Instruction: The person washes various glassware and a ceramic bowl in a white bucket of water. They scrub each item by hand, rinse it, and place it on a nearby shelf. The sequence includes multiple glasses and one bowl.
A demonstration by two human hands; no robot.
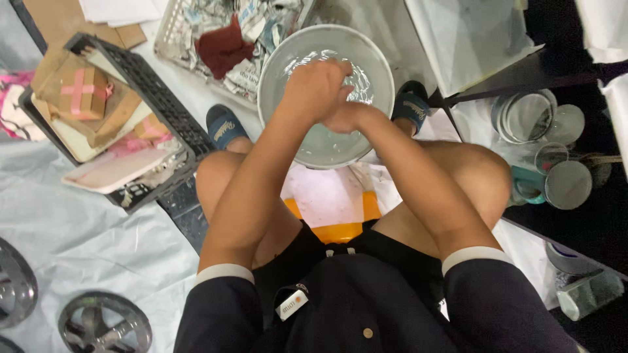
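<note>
A round grey basin (288,49) holding water stands on the floor between my feet. Both hands are over it, pressed close together. My left hand (317,88) lies on top with its fingers curled around a clear, glinting item (360,84) at the water's surface; its shape is unclear. My right hand (345,117) sits just under the left, mostly covered by it, so its fingers are hidden. I sit with bare knees on either side of an orange-edged stool (340,230).
A white basket (171,29) with crumpled paper and a dark red cloth (224,47) stands behind the basin. A black crate (154,88) of cardboard packets lies left. Glass jars and round lids (536,117) stand right, and metal wheel-like parts (104,323) lie bottom left.
</note>
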